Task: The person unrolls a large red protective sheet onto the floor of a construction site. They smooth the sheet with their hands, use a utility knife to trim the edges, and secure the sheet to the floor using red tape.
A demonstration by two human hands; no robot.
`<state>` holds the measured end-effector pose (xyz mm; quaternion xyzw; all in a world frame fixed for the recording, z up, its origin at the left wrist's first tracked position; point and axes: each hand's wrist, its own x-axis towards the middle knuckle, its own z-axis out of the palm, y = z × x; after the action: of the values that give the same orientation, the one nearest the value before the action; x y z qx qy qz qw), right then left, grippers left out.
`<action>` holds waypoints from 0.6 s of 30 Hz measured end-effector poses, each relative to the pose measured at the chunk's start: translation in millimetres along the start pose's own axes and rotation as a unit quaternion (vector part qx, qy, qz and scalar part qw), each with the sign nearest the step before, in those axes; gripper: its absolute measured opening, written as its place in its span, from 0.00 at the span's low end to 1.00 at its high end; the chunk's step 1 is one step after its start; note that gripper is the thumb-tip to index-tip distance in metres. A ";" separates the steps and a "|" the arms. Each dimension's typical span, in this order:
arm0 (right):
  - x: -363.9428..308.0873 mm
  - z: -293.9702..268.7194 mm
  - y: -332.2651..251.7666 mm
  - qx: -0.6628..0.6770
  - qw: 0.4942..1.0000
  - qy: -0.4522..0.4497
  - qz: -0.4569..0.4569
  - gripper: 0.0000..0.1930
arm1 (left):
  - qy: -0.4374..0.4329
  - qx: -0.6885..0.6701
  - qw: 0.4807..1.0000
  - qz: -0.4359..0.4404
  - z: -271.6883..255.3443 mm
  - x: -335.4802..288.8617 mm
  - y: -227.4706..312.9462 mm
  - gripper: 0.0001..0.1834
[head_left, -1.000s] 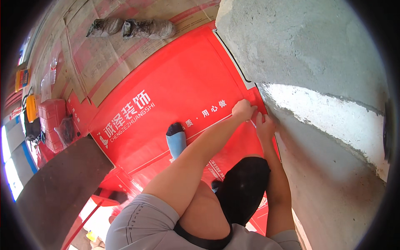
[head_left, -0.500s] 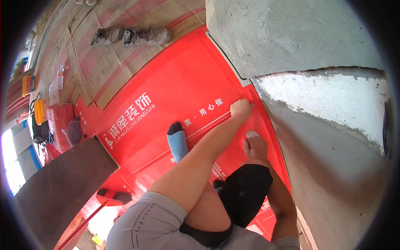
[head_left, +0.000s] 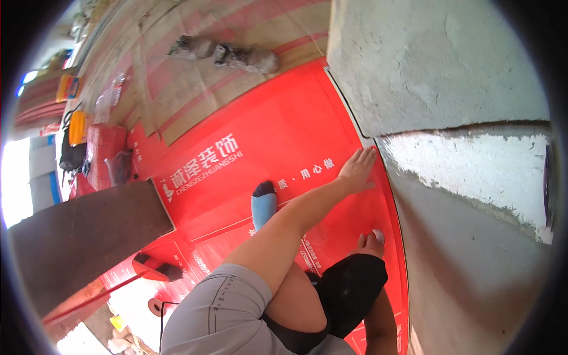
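My left hand (head_left: 357, 171) lies open and flat on the red floor covering sheet (head_left: 284, 130), fingers stretched toward its edge at the wall. My right hand (head_left: 368, 241) is nearer to me, partly hidden behind my black-covered knee (head_left: 352, 290). Its fingers are closed around a small white object (head_left: 379, 236), too little of which shows to name. A foot in a blue sock with a dark toe (head_left: 264, 205) rests on the sheet left of my left forearm. White print and a seam run across the sheet.
A grey wall (head_left: 444, 65) with a white patch stands at the right. Brown paper-like covering (head_left: 177, 89) holds two plastic-wrapped, shoe-like things (head_left: 245, 57). At left are a dark panel (head_left: 89, 236), a red case (head_left: 106, 148) and a long-handled red dustpan (head_left: 155, 267).
My left hand has gone from closed to flat and spread on the sheet. The right hand has drawn back toward my knee with the white object. The whole view has shifted slightly.
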<state>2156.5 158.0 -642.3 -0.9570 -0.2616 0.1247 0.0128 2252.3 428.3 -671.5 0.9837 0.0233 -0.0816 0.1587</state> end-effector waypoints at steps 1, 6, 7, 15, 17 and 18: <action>-9.1 12.5 0.1 -0.055 0.998 -0.040 0.000 0.17 | -0.036 0.012 0.999 -0.010 -8.4 -2.0 -1.0 0.56; -27.9 21.6 -3.4 -0.001 0.999 0.011 -0.054 0.17 | -0.162 0.057 0.983 -0.068 -60.2 -41.2 7.4 0.54; -21.7 19.2 -2.1 0.002 0.998 0.021 -0.060 0.17 | -0.155 0.036 0.985 -0.066 -67.9 -59.9 7.5 0.52; -12.8 20.0 2.9 0.007 0.993 0.058 -0.102 0.19 | -0.350 -0.459 0.809 -0.111 -121.4 -282.5 -27.7 0.28; -13.0 22.2 0.4 0.006 0.993 0.059 -0.105 0.19 | -0.300 -0.516 0.795 -0.109 -148.2 -311.7 -26.7 0.28; -13.5 21.5 1.7 0.001 0.993 0.056 -0.101 0.20 | -0.274 -0.544 0.786 -0.103 -157.0 -323.1 -25.3 0.28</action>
<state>2140.8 148.8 -660.1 -0.9310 -0.3559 0.0695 0.0413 1956.1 495.4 -478.0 0.6623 0.1201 -0.3377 0.6580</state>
